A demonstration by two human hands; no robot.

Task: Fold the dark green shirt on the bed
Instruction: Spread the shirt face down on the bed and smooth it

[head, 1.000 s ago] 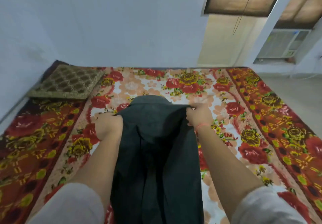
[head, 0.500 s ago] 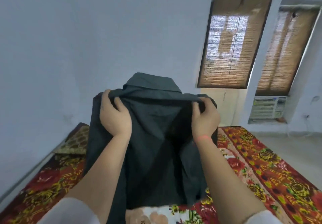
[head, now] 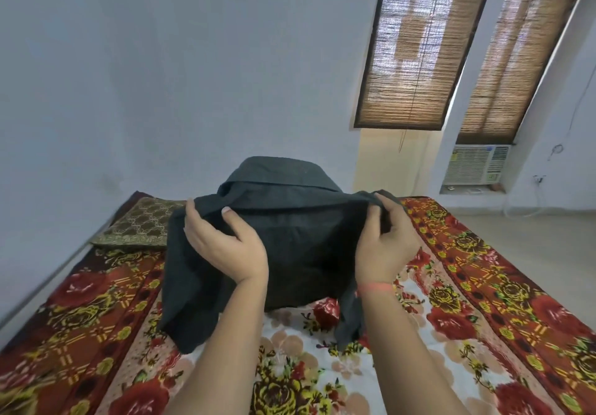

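A patterned cushion (head: pixel 142 224) at centre left is partly hidden by the dark green shirt (head: pixel 290 230). The shirt is held up at frame centre over the bed (head: pixel 483 285), collar uppermost. One shoulder is gripped by the left hand (head: pixel 222 243), whose fingers behind the cloth are concealed. The other shoulder is pinched by the right hand (head: pixel 383 243). Contact between the hanging ends and the bed cannot be determined.

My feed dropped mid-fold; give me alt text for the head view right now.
Two bare hands hold a dark green shirt up above a floral bedspread, left grip and right grip at its shoulders, collar on top. A brown patterned pillow lies far left; blinds and an air conditioner are right.
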